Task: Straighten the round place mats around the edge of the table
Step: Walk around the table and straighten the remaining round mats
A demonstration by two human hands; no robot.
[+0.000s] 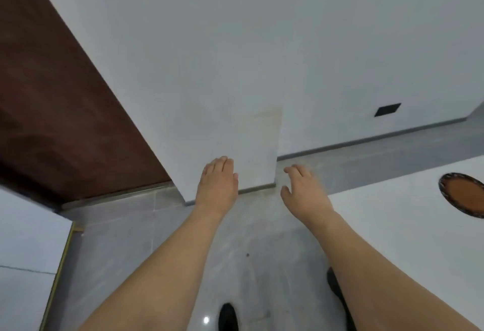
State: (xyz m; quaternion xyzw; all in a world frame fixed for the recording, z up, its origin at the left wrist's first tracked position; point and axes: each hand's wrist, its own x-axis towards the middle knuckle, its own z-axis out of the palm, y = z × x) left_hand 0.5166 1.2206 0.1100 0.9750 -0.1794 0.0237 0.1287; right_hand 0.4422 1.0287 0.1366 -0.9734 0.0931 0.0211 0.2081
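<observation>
Head view: both bare arms stretched forward over grey floor (262, 239). Left hand (217, 184) grip open, fingers together, empty. Right hand (305, 189) grip open, fingers spread, empty. Round place mat (463, 194) flat on white desk (392, 226), right of right grip, well apart; round, no long axis discernible.

The one camera sits on the person's head. It looks forward and down, tilted, at the grey floor (131, 247), with the white bench (408, 231) close on the right.
</observation>
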